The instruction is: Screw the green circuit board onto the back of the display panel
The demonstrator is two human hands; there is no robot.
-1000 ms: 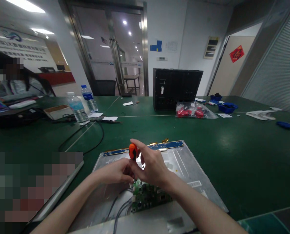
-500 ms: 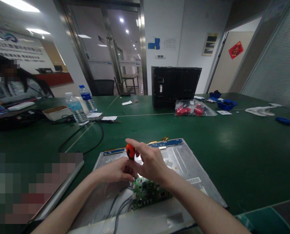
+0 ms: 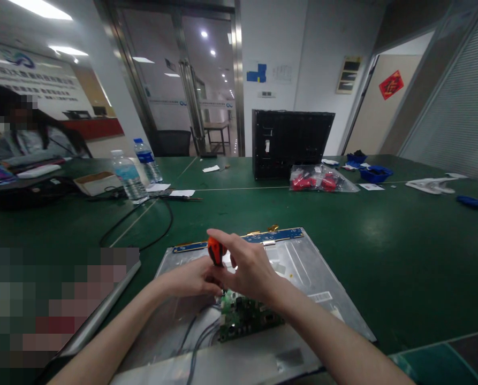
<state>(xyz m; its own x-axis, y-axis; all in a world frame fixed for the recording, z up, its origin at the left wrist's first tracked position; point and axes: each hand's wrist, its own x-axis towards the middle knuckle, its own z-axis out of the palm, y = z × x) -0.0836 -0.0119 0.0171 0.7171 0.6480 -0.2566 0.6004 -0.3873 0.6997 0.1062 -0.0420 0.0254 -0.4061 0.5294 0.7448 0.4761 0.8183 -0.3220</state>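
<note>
My right hand grips an upright screwdriver by its orange and black handle, with the index finger on top of it. Low on the same tool, the curled fingers of my left hand are closed about the shaft, whose tip is mostly hidden. Under both hands a green circuit board lies on the metal back of a display panel. Grey cables run from the board's left side. A narrow blue circuit strip lines the panel's far edge.
A black monitor-like housing stands at the back, with a plastic bag of red parts before it. Water bottles, a black cable and an open box are at left. Another person sits at far left.
The screwdriver handle has turned slightly in my right hand. Both hands stay in place over the board; the view has shifted a little.
</note>
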